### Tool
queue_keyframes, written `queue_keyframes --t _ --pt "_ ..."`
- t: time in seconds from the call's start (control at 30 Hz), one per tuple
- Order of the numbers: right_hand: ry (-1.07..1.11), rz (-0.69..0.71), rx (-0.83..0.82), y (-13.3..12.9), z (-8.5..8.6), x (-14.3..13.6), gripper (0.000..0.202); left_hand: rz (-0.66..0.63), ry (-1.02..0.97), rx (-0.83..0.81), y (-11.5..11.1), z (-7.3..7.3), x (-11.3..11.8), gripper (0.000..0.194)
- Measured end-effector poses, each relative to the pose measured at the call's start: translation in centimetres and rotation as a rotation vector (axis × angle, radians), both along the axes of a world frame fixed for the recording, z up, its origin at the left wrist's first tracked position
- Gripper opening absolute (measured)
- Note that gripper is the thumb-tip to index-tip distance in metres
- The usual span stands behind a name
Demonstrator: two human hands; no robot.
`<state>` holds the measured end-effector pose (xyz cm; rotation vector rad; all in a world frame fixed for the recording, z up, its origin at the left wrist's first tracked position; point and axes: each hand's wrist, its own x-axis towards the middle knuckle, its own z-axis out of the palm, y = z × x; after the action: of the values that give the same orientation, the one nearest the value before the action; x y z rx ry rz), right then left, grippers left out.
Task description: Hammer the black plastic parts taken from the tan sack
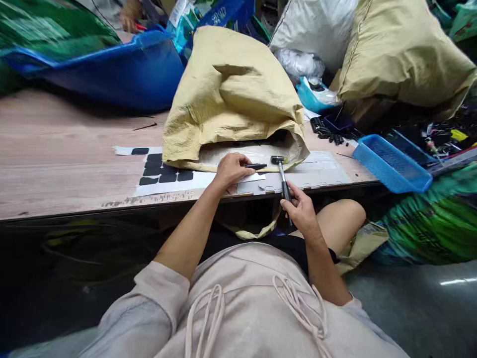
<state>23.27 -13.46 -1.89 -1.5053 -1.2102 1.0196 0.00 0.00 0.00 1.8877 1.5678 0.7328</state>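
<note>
Workbench (74, 149): carrying a yellow sack (238, 99), mouth gaping near.
Left hand (231, 169): pinching a slim black piece (258, 166), seemingly pen-like, at the mouth.
Right hand (302, 211): gripping a hammer (285, 191), head sitting just right of the piece.
Risk: bruising left fingers, from swinging askew.

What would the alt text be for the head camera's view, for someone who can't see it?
A person's right hand grips a small hammer while the left hand holds a slim black object at a wooden bench. Behind lies an open yellow sack, with a blue tray to the right.
</note>
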Motion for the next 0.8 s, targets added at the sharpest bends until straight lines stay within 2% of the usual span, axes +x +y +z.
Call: queue_keyframes --t 0.17,0.33,0.47,0.53,0.6,0.7,0.77,0.8 --pt "0.053 0.051 -0.007 0.3 -0.3 -0.3 0.088 -0.014 0.036 0.027 -0.1 -0.1 -0.4 0.03" --pt "0.062 0.031 0.0 0.0 -0.2 -0.8 0.093 -0.057 0.062 0.114 0.1 -0.5 -0.5 0.022" --pt "0.067 0.014 -0.004 -0.1 0.0 -1.1 0.097 -0.041 0.038 0.153 0.4 -0.7 -0.3 0.033" --pt "0.068 0.01 -0.005 -0.1 0.0 -1.1 0.097 -0.037 -0.073 0.209 0.0 -0.5 -0.4 0.037" --pt "0.069 0.006 -0.002 -0.1 0.0 -1.1 0.096 -0.101 -0.294 0.291 -1.3 -0.1 -0.4 0.037" --pt "0.071 0.014 0.001 0.0 -0.1 -1.0 0.093 -0.325 -0.598 0.28 -5.0 -0.1 -0.2 0.042" --pt "0.078 0.02 0.009 0.0 -0.2 -1.1 0.091 -0.501 -0.636 0.152 -7.9 -1.5 0.3 0.047" --pt "0.08 0.021 0.012 -0.1 -0.2 -1.1 0.092 -0.572 -0.617 0.078 -9.3 -2.8 0.6 0.049"
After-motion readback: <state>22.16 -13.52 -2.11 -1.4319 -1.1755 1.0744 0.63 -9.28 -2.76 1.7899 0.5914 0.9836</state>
